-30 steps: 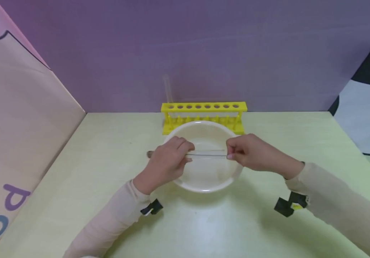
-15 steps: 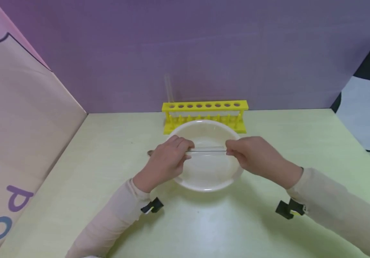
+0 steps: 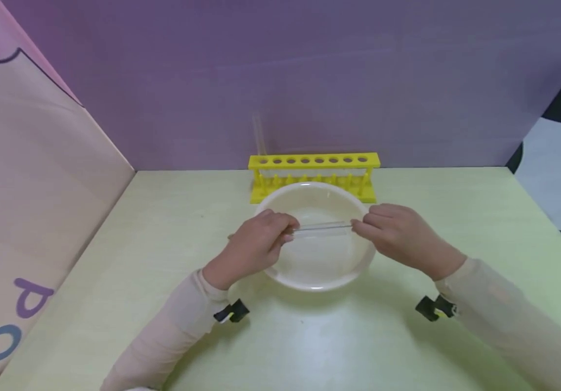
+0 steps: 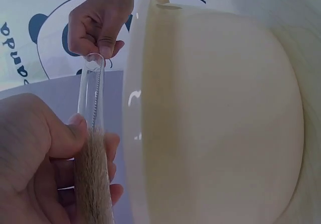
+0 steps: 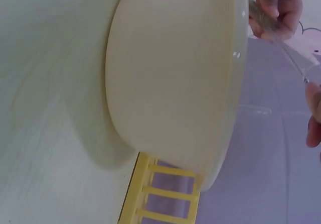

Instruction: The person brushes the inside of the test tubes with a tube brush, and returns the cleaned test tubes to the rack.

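My left hand [image 3: 256, 241] grips a clear test tube [image 4: 90, 101] held crosswise above a white basin [image 3: 315, 286]. Inside the tube are the tan bristles of a test tube brush [image 4: 94, 176], seen through the glass in the left wrist view. The brush's twisted wire stem runs along the tube to its open mouth. There my right hand [image 3: 402, 236] pinches the wire end between thumb and curled fingers, just beyond the rim. Fingers of the left hand hide part of the tube in the head view.
Behind the basin stands a yellow test tube rack [image 3: 314, 159] with a row of holes. Another clear test tube [image 3: 258, 136] stands upright in its leftmost hole. A purple backdrop [image 3: 309, 81] rises behind the pale table [image 3: 309, 347].
My right hand has shifted slightly right and turned, drawing the wire with it. The brown brush end left of my left hand shows less now. The left hand stays nearly in place.
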`<state>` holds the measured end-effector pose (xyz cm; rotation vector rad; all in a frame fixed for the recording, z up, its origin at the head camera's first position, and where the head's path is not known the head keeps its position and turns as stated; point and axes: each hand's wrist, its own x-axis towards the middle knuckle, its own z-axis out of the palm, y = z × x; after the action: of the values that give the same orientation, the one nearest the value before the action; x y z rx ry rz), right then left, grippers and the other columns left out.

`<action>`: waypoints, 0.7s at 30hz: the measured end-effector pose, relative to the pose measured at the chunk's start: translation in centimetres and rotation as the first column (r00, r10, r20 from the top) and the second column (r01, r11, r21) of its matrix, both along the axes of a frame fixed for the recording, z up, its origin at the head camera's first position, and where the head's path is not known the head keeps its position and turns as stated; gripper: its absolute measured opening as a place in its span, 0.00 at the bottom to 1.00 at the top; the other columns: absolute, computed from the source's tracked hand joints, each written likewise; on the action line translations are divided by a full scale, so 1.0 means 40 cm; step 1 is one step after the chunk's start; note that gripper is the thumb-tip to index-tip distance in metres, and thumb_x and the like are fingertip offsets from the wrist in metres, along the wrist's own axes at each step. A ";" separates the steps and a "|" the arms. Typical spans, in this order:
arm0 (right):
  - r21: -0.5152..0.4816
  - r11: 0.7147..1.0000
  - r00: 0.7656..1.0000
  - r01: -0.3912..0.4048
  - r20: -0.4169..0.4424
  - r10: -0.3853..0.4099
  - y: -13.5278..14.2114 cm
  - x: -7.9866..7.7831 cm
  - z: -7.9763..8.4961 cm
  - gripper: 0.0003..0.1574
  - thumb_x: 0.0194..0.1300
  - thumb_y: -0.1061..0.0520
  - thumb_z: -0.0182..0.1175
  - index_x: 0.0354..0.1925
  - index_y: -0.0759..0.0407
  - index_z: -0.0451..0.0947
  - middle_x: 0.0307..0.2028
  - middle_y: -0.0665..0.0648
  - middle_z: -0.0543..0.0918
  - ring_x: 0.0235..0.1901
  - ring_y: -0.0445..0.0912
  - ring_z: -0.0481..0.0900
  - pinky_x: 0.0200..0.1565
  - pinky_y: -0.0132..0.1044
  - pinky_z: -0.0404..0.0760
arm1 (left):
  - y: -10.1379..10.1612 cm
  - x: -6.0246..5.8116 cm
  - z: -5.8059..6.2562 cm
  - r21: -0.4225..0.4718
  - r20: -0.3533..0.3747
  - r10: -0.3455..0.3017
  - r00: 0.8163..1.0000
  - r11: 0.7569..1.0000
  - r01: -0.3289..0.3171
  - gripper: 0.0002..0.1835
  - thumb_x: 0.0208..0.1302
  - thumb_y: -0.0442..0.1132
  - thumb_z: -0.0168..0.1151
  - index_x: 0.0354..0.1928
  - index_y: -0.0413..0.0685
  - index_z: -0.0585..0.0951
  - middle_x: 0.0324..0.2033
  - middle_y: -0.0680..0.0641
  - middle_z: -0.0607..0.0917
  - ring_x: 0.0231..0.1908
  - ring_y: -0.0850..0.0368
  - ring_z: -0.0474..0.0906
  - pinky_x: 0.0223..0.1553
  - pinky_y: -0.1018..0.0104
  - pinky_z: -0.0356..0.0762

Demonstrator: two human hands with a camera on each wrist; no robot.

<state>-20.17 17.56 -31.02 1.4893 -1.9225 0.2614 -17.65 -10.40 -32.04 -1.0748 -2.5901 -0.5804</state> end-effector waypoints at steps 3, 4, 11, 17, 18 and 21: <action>-0.006 0.999 0.998 -0.034 -0.058 0.034 0.009 -0.012 -0.007 0.11 0.68 0.67 0.48 0.36 0.63 0.78 0.23 0.54 0.78 0.22 0.47 0.71 0.22 0.39 0.76 | 0.003 0.002 0.004 -0.011 0.021 0.009 1.000 1.000 -0.008 0.08 0.64 0.31 0.59 0.44 0.40 0.79 0.36 0.49 0.84 0.36 0.55 0.77 0.38 0.66 0.77; -0.004 0.999 0.996 -0.039 -0.081 0.038 0.012 -0.015 -0.009 0.16 0.72 0.65 0.43 0.36 0.63 0.78 0.23 0.54 0.79 0.23 0.47 0.71 0.23 0.38 0.76 | 0.003 0.002 0.004 -0.017 0.027 0.014 1.000 1.000 -0.013 0.08 0.64 0.31 0.59 0.45 0.40 0.79 0.36 0.49 0.84 0.36 0.55 0.77 0.38 0.66 0.77; -0.063 0.994 0.972 -0.084 -0.227 0.068 0.025 -0.031 -0.021 0.17 0.73 0.67 0.42 0.36 0.67 0.78 0.24 0.56 0.77 0.21 0.47 0.69 0.22 0.37 0.75 | 0.000 0.003 0.007 -0.039 0.101 0.010 0.995 0.999 -0.006 0.09 0.66 0.33 0.56 0.46 0.40 0.79 0.38 0.49 0.84 0.39 0.55 0.78 0.44 0.65 0.76; -0.106 0.985 0.961 -0.139 -0.254 0.108 0.027 -0.033 -0.031 0.14 0.71 0.69 0.45 0.36 0.69 0.78 0.24 0.57 0.79 0.20 0.48 0.70 0.21 0.37 0.73 | -0.006 0.001 0.005 -0.055 0.177 0.012 0.984 0.998 -0.003 0.10 0.67 0.33 0.55 0.47 0.40 0.79 0.38 0.49 0.84 0.40 0.55 0.78 0.45 0.63 0.76; -0.110 0.983 0.959 -0.145 -0.261 0.112 0.027 -0.032 -0.031 0.14 0.71 0.69 0.45 0.36 0.69 0.78 0.24 0.58 0.79 0.20 0.48 0.70 0.20 0.37 0.73 | -0.008 0.000 0.005 -0.056 0.190 0.010 0.982 0.998 0.000 0.10 0.67 0.34 0.55 0.48 0.40 0.79 0.38 0.49 0.84 0.40 0.55 0.78 0.46 0.63 0.76; -0.124 0.980 0.952 -0.154 -0.284 0.114 0.026 -0.028 -0.030 0.13 0.70 0.70 0.46 0.35 0.70 0.78 0.24 0.58 0.79 0.19 0.48 0.70 0.19 0.37 0.72 | -0.013 -0.004 0.007 -0.056 0.252 0.001 0.968 0.998 0.013 0.11 0.68 0.35 0.53 0.48 0.40 0.79 0.37 0.50 0.83 0.39 0.57 0.78 0.46 0.64 0.76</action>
<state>-21.31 18.60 -32.22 1.4764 -1.5520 0.2355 -17.83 -10.94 -31.78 -1.0895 -2.8374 -0.6894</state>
